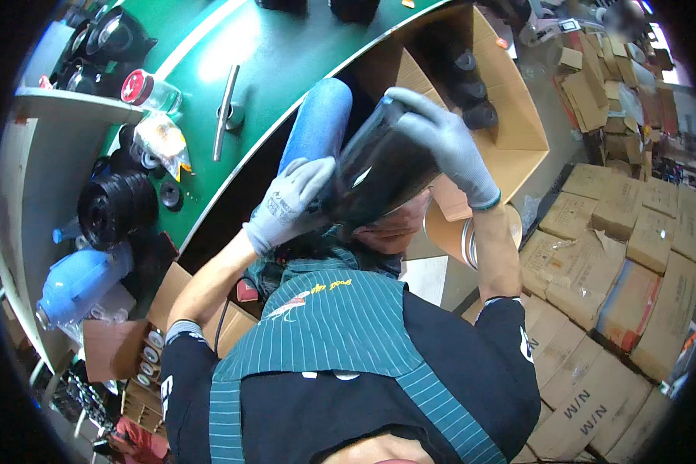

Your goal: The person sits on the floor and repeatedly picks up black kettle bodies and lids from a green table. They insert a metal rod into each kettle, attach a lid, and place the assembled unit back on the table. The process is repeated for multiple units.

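at the far left a pale shelf unit carries a blue plastic jug near its lower end and, just right of it, a stack of black round parts. a clear jar with a red lid lies near the left edge of the green worktop, with a crinkled plastic bag just below it and a small black disc close to the worktop's lower edge. a silver metal bar lies lengthwise in the middle of the worktop. below the worktop's lower-left end, a small open carton of round cans sits beside brown cardboard.

the left hand, in a light grey glove, presses its fingers closed against the lower left end of a dark glossy cylinder. the cylinder is held tilted in the air just off the worktop's near edge, over the person's lap and striped teal apron, between both hands. the right hand, in a darker grey glove, wraps its fingers over the cylinder's upper right end, gripping it from above.

behind the right hand an open cardboard box holds several dark cylinders standing upright in a row. further right, sealed brown cartons are stacked closely on the floor, reaching to the right rim.
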